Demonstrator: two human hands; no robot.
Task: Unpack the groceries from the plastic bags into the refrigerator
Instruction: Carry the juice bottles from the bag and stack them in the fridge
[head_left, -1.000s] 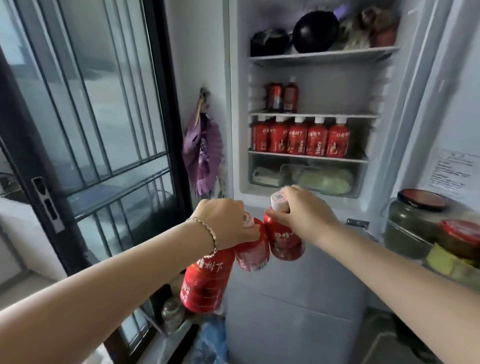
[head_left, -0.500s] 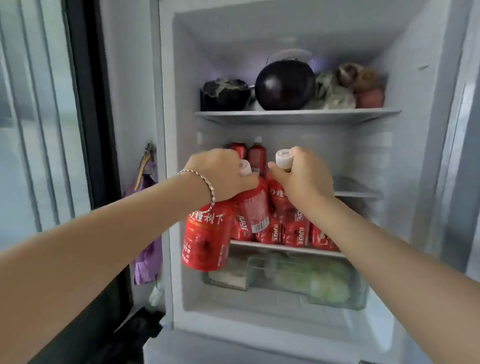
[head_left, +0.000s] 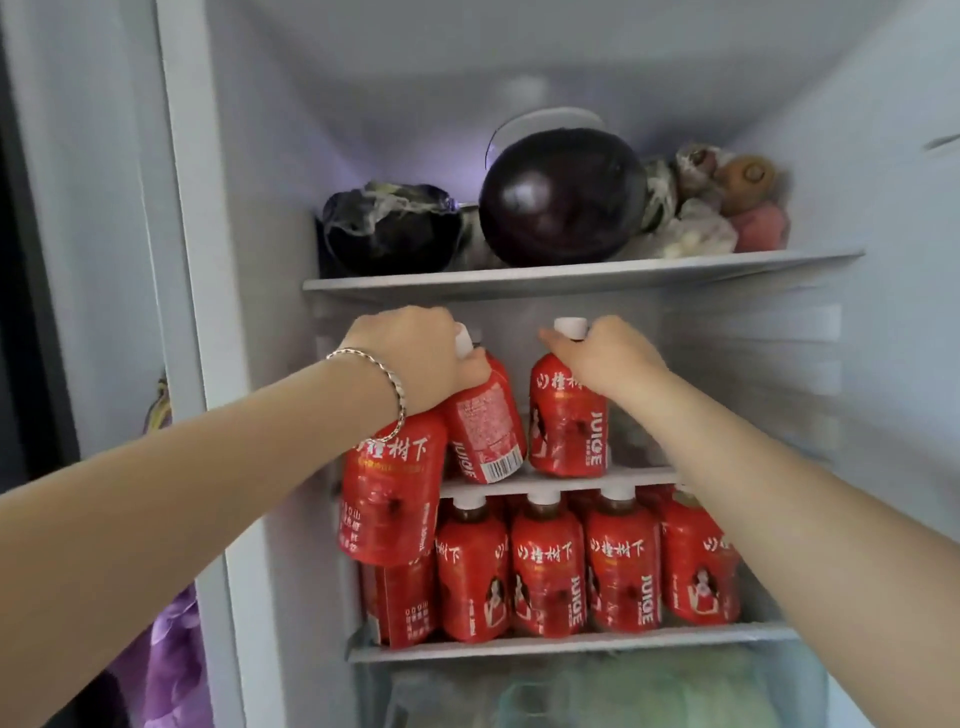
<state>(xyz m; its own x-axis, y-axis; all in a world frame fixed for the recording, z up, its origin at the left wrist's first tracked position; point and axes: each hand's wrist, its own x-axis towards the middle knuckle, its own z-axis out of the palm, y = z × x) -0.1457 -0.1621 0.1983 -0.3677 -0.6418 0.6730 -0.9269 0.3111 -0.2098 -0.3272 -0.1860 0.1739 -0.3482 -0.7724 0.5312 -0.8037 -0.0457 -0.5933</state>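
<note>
The refrigerator (head_left: 218, 364) stood open, and both of the person's arms reached in at the middle shelf (head_left: 639, 475); the left hand (head_left: 415, 358), a thin bracelet (head_left: 387, 379) at its wrist, had its fingers curled tight round the necks of two red juice bottles at once; the tilted bottle (head_left: 485, 426) leaned with its base at the front edge of that shelf, while the hanging bottle (head_left: 392, 499) dangled lower, outside the shelf edge and in front of the row beneath. The right hand (head_left: 610, 361) gripped a third bottle (head_left: 566, 426) just under its white cap; that one stood upright on the middle shelf, just beside the tilted one, though whether the two touched I could not tell. On the lower shelf (head_left: 571, 647) a row of the same red bottles (head_left: 545, 571) stood shoulder to shoulder. Above, the top shelf (head_left: 571, 278) bore a big dark eggplant (head_left: 561, 202), a dark wrapped thing (head_left: 389, 228) to its left and bagged produce (head_left: 717, 208) to its right; at the bottom a clear drawer (head_left: 675, 691) held something pale green; purple cloth (head_left: 161, 649) hung outside the refrigerator's left wall.
</note>
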